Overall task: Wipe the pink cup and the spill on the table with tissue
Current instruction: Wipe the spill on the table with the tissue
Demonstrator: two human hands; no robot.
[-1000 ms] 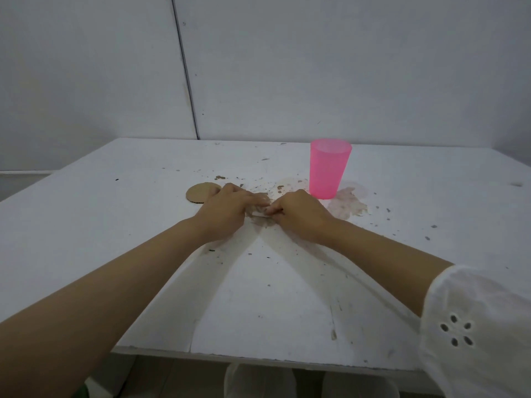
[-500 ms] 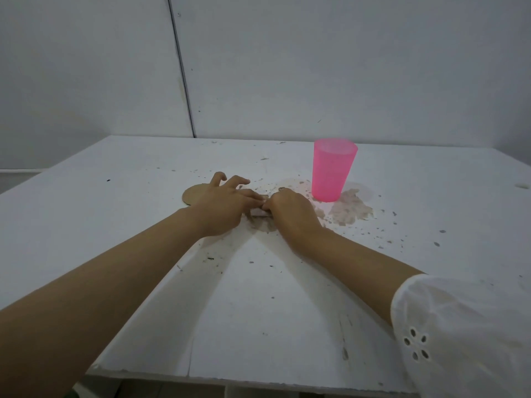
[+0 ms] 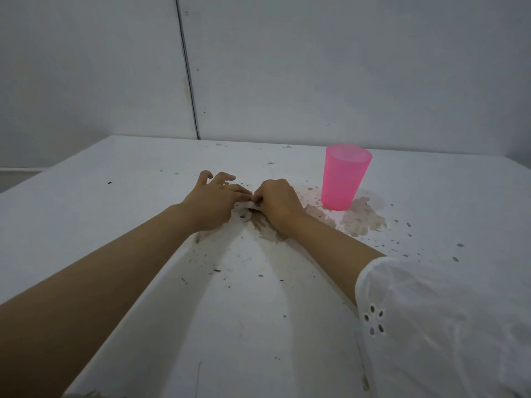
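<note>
Left of pink cup (image 3: 344, 178): both hands (image 3: 250, 201) on tissue (image 3: 246, 205).

The left hand (image 3: 214, 203) is being opened wider than a second ago, its outer fingers (image 3: 205, 178) now being lifted off the table (image 3: 115, 196). The brown disc seen beside it earlier is now being hidden behind that hand.
</note>
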